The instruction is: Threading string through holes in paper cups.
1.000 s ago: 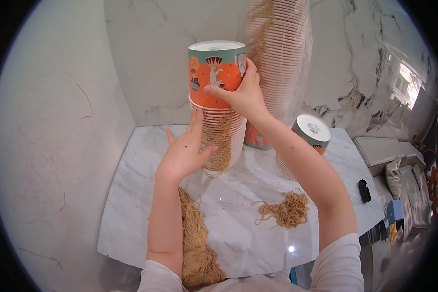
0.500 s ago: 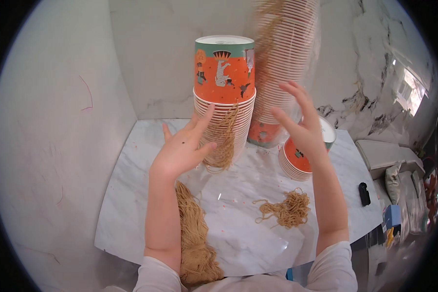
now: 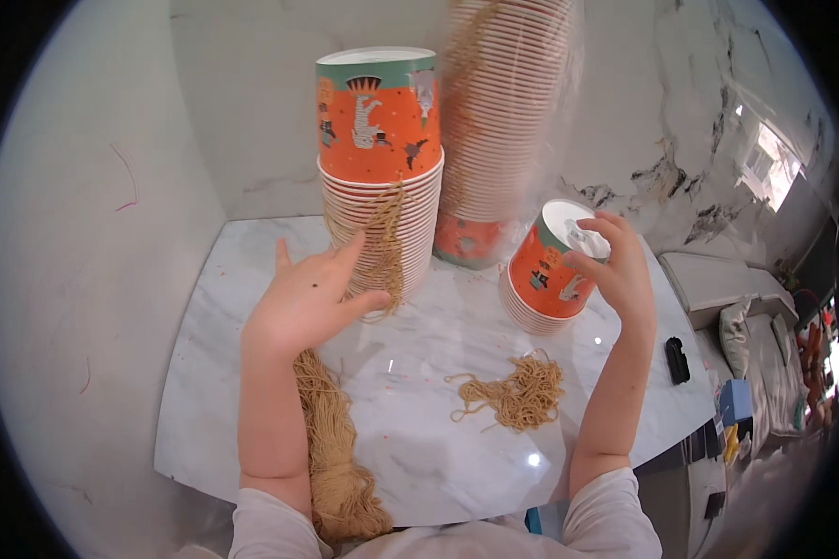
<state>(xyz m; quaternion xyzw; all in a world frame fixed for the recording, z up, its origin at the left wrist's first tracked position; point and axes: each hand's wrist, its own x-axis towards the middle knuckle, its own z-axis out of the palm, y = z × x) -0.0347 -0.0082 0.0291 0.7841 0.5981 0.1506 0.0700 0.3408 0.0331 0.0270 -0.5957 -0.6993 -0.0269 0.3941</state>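
Cups (image 3: 378,200) are stacked tall already and steadied by the spread left hand (image 3: 309,300); a short stack (image 3: 548,275) is gripped by the right hand (image 3: 615,270).

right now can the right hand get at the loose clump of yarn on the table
Probably yes. The right hand rests on the short cup stack, and the loose clump of yarn lies just below it on bare marble table, with nothing between them.

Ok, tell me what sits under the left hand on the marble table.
A long hank of tan yarn runs from under the left hand toward the table edge. The hand covers its upper end; where it meets the strands on the cup stack is hidden.
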